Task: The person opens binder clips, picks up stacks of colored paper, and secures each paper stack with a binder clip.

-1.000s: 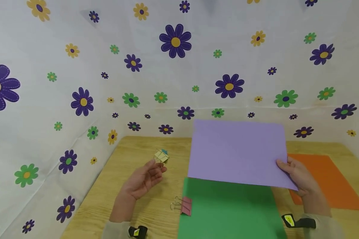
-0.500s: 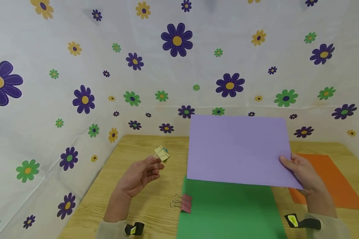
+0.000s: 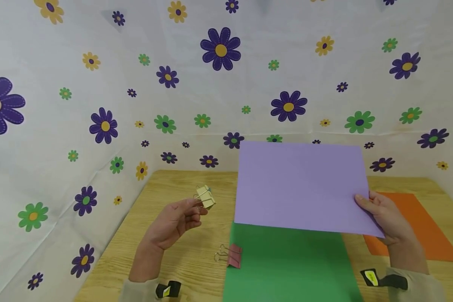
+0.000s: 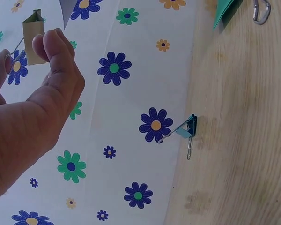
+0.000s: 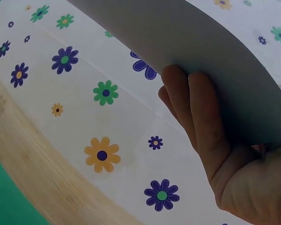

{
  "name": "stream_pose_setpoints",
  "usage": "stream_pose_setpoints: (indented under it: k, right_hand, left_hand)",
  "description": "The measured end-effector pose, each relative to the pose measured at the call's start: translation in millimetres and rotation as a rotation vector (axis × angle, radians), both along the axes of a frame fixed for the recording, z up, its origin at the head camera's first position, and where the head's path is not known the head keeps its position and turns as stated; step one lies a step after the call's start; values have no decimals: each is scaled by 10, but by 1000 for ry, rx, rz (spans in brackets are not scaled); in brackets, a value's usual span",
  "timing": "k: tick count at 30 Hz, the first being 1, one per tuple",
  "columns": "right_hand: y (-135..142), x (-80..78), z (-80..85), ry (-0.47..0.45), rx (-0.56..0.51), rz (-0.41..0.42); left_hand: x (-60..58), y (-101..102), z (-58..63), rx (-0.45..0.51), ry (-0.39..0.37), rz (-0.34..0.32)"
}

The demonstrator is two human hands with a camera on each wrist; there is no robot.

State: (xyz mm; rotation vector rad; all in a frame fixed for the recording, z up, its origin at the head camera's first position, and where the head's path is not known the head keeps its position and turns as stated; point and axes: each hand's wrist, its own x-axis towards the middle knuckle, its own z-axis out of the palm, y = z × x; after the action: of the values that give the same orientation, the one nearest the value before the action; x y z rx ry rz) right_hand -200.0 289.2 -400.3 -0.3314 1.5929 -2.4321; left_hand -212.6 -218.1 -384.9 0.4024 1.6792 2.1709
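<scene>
My left hand (image 3: 175, 220) pinches a pale yellow binder clip (image 3: 205, 197) by its wire handles, above the left part of the table. In the left wrist view the same yellow clip (image 4: 34, 40) is beside the fingertips. My right hand (image 3: 386, 218) grips the right edge of a purple sheet (image 3: 302, 186), thumb on top and fingers underneath. That sheet is raised and tilted over a green sheet (image 3: 290, 264) lying on the table. Clamped on the green sheet's left edge is a pink binder clip (image 3: 234, 256), its wire handles pointing left.
An orange sheet (image 3: 419, 226) lies at the right, partly behind my right hand. A blue binder clip (image 4: 189, 125) stands on the wooden table (image 4: 243, 140); the yellow clip mostly covers it in the head view. Flowered white cloth (image 3: 188, 88) encloses the back and sides.
The purple sheet has risen slightly and moved a little left at its left edge. My left hand has shifted slightly left, and the yellow clip has turned to a steeper angle.
</scene>
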Motion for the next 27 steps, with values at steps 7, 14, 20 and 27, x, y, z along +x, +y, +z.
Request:
stream_pose_setpoints:
  k: [7, 14, 20, 27]
  right_hand:
    - [1, 25, 63, 6, 49, -12]
    - [-20, 77, 133, 13, 101, -26]
    - [-31, 111, 185, 32, 132, -37]
    - [-42, 117, 204, 40, 158, -46]
  left_hand:
    - [3, 24, 17, -10, 14, -2]
    - [4, 28, 3, -5, 8, -20]
    - [12, 45, 10, -3, 15, -18]
    - [41, 92, 27, -35, 45, -9]
